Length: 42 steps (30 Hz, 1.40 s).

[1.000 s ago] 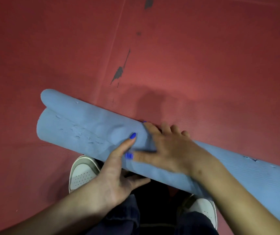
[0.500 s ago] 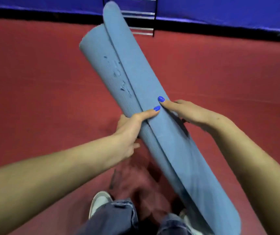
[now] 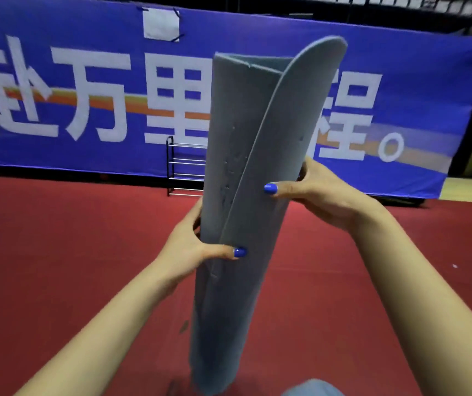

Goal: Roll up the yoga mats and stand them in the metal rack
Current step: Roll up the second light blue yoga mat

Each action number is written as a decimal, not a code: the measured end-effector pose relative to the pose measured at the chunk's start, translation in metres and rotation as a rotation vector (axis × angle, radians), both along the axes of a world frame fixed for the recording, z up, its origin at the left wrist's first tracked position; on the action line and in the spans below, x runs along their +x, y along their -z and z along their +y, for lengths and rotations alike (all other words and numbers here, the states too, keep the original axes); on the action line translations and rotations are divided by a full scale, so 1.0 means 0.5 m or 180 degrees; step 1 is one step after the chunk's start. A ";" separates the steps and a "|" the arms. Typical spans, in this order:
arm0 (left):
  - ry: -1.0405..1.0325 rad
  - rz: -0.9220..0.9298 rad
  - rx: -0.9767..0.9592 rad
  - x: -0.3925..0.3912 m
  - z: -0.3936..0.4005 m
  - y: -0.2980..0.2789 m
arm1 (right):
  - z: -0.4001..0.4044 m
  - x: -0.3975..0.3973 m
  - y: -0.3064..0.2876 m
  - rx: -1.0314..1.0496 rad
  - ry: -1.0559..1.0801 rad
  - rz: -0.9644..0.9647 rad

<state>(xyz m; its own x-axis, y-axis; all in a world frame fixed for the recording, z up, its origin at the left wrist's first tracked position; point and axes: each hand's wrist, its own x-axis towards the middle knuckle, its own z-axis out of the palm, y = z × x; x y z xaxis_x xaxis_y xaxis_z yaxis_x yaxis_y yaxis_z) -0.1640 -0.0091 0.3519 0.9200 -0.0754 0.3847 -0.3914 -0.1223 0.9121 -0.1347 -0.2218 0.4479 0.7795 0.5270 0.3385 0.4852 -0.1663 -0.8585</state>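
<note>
A rolled blue-grey yoga mat (image 3: 246, 195) is held nearly upright in front of me, its loose outer flap peeling open at the top right. My left hand (image 3: 192, 247) grips the roll low on its left side, thumb across the front. My right hand (image 3: 312, 190) grips it higher on the right side, thumb on the flap. Behind the mat, the black metal rack (image 3: 183, 170) with silver rails stands on the floor against the banner; the mat hides its right part.
A red floor (image 3: 57, 252) stretches from me to the rack. A long blue banner (image 3: 86, 95) with white characters runs along the back wall. A bit of my blue trouser leg (image 3: 312, 388) shows at the bottom edge.
The mat went from lying on the floor to being lifted and tipped upright in both hands. My view rose from the floor to the banner and rack.
</note>
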 end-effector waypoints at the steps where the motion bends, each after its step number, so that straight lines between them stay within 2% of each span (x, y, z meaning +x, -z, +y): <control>1: 0.0074 -0.0017 -0.0008 -0.007 0.009 0.009 | 0.010 -0.008 0.000 0.0250 0.0002 0.0023; 4: 0.0173 0.0241 0.0081 -0.009 0.040 0.087 | 0.046 -0.014 0.062 0.0659 0.0162 0.0186; 7: 0.0471 0.0669 0.0513 0.002 0.069 0.182 | 0.083 -0.027 0.201 0.0650 0.0382 0.0316; 10: 0.0690 0.0885 0.0781 0.018 0.081 0.214 | 0.079 -0.027 0.295 0.0836 0.0693 0.0552; 15: 0.0627 0.0586 0.1267 0.054 0.076 0.218 | 0.065 0.005 0.280 0.0825 0.0641 0.0429; 17: 0.0643 0.0626 0.1142 0.059 0.058 0.227 | 0.062 0.018 0.276 0.0799 0.0621 0.0410; 20: 0.0744 0.0724 0.0539 0.068 0.025 0.234 | 0.068 0.027 0.273 0.0788 0.0599 0.0400; 25: 0.0231 0.0589 0.0209 0.087 -0.006 0.240 | 0.076 0.050 0.263 0.0725 0.0581 0.0347; 29: -0.0206 0.0396 0.0380 0.100 -0.005 0.221 | 0.067 0.084 0.247 0.0551 0.0356 0.0437; 34: -0.0374 0.0385 0.0386 0.119 -0.003 0.209 | 0.060 0.122 0.248 0.0513 0.0287 0.0594; 39: -0.0286 0.0334 0.0449 0.117 -0.021 0.190 | 0.053 0.106 0.258 0.0754 0.0581 0.0331; 42: -0.0250 0.0174 0.0481 0.099 -0.031 0.163 | 0.041 0.069 0.243 0.0902 0.0785 -0.0069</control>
